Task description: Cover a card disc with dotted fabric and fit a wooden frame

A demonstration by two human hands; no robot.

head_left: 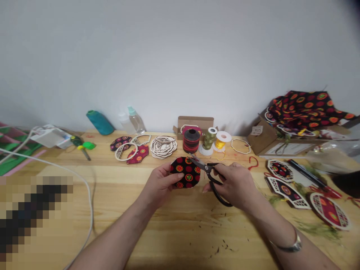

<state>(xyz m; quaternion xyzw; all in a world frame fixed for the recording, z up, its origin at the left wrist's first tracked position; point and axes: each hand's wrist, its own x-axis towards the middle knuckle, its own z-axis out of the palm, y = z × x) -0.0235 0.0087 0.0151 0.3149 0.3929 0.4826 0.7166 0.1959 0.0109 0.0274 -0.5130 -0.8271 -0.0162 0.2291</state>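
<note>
My left hand [163, 182] pinches the left edge of a black fabric piece [184, 180] printed with red and yellow flowers, thumb on top. The piece has a rounded, many-sided outline and is held above the table. In my right hand [234, 183] is a pair of black-handled scissors [207, 168], fingers through the loops. Its blades point left and lie at the fabric's upper right edge. Whether the blade tips are parted is hard to make out. Small dark scraps [222, 247] are scattered on the wood below.
Thread spools [208, 140], stacked wooden frames [163, 147] and fabric pieces [137, 153] line the back near the wall. At right stand a cardboard box [261, 138] heaped with printed cloth and several framed ornaments [330, 211]. A white cable [90, 202] crosses the left side.
</note>
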